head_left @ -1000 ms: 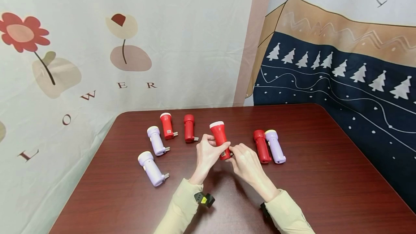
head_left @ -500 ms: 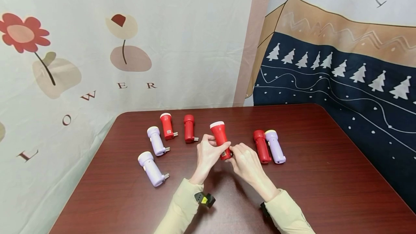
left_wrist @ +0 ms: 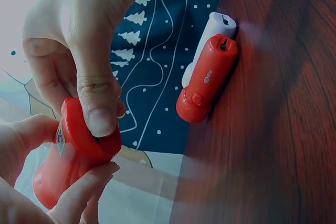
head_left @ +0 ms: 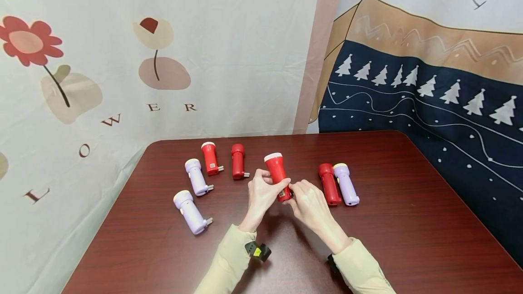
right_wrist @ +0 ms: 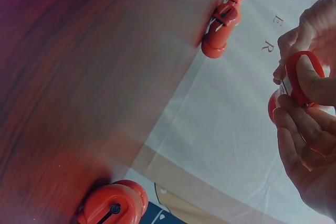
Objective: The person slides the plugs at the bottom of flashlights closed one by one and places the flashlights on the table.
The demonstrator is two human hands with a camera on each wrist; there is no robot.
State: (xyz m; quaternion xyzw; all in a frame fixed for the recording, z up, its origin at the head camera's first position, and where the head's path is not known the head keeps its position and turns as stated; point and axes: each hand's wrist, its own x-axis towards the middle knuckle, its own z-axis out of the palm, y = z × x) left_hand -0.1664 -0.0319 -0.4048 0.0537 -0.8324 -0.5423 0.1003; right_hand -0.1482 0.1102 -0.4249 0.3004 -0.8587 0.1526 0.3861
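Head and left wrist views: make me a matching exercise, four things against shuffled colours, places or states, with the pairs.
1. Left hand
2. Right hand
3. Yellow-rimmed lilac flashlight
4. Tabletop

A. reddish brown
B. thumb on the base end of the white-rimmed red flashlight
C. lying beside an all-red flashlight
D. fingers around that white-rimmed flashlight's body

Pairs: 1-D; 2-B; 3-C; 4-A

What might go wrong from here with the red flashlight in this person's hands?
A drop: the held flashlight is up off the table, so it could fall if the left hand loosens.
A slip: the thumb of the right hand is on its tail end, and pushing there might twist it askew.
A knock: an all-red flashlight and a lavender flashlight lie near the right hand, which might bump them.
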